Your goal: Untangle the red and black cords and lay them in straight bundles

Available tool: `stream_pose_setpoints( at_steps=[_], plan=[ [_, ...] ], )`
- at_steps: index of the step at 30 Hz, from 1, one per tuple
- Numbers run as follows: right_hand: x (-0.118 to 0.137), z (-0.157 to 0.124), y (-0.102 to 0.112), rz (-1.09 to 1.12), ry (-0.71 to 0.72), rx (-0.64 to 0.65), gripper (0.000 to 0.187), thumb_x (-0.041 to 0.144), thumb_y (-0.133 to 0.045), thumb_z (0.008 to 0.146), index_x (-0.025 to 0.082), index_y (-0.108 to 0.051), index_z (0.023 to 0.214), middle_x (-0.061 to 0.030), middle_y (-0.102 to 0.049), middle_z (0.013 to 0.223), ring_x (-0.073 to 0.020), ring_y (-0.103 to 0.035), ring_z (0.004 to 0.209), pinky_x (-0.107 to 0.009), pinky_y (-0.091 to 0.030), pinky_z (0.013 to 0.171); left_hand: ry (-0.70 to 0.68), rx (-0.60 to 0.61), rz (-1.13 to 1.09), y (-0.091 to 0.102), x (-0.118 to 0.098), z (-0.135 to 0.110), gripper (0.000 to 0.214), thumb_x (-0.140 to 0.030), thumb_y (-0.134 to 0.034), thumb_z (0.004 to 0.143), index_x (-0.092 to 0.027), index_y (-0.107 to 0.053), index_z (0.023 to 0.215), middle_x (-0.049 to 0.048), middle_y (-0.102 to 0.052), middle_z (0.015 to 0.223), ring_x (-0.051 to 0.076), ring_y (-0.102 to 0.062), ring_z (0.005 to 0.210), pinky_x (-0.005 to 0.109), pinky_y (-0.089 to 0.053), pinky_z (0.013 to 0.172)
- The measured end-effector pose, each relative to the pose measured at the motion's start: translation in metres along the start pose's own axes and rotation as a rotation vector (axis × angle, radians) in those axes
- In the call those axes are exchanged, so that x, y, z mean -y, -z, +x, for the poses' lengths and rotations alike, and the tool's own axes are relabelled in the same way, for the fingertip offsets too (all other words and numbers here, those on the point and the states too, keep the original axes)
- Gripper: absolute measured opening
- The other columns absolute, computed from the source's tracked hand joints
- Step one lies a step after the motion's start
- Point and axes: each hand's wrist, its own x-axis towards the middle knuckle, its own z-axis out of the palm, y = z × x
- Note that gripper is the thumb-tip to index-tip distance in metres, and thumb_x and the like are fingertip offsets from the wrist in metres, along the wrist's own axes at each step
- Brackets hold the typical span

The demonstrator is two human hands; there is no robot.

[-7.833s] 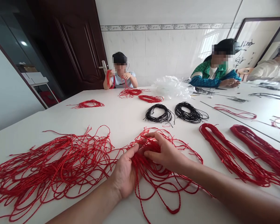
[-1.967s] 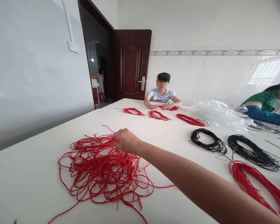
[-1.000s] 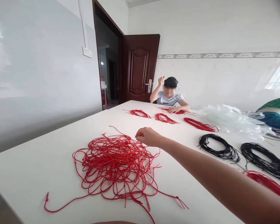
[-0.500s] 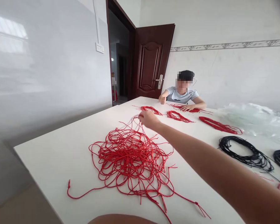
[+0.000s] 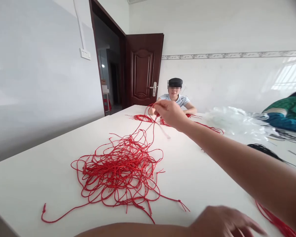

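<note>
Head view: the right hand pinches red braided cords between fingertips and thumb, lifting them above the tangled heap of red cord on the white table, the left hand spread open near the heap (those cords run down into it, so they need drawing further out).

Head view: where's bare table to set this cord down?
Bare white tabletop lies left of the red cord tangle, and right of it, above the left hand. The far end is crowded: small red cord bundles and clear plastic.
</note>
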Motion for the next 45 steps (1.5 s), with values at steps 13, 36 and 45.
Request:
stream_pose_setpoints(
  at_steps=[13, 36, 45],
  plan=[
    [0.009, 0.013, 0.086, 0.016, 0.146, -0.328, 0.017, 0.024, -0.045, 0.077, 0.013, -0.056, 0.069, 0.0025, -0.052, 0.054, -0.0055, -0.045, 0.046, -0.023, -0.038, 0.050, 0.071, -0.840, -0.261, 0.084, 0.006, 0.041, 0.048, -0.022, -0.054, 0.065, -0.021, -0.043, 0.112, 0.0104, -0.043, 0.114, 0.016, -0.048, 0.093, 0.027, -0.043, 0.072],
    [-0.076, -0.182, 0.056, 0.505, -0.540, -0.313, 0.022, 0.039, -0.052, 0.071, 0.016, -0.054, 0.070, 0.0049, -0.043, 0.050, -0.0078, -0.040, 0.045, -0.023, -0.038, 0.048, -0.061, -0.781, 0.274, 0.099, -0.002, 0.037, 0.062, -0.018, -0.066, 0.047, -0.030, -0.053, 0.106, 0.0032, -0.042, 0.119, 0.022, -0.040, 0.106, 0.036, -0.029, 0.092],
    [-0.090, -0.206, 0.028, 0.651, -0.665, -0.316, 0.021, 0.038, -0.055, 0.068, 0.016, -0.054, 0.067, 0.0021, -0.049, 0.054, -0.0084, -0.043, 0.045, -0.021, -0.034, 0.043, -0.129, -0.861, 0.217, 0.124, -0.013, 0.037, 0.018, -0.036, -0.061, 0.063, -0.021, -0.061, 0.073, 0.0010, -0.057, 0.067, 0.013, -0.051, 0.063, 0.027, -0.041, 0.065]
  ],
)
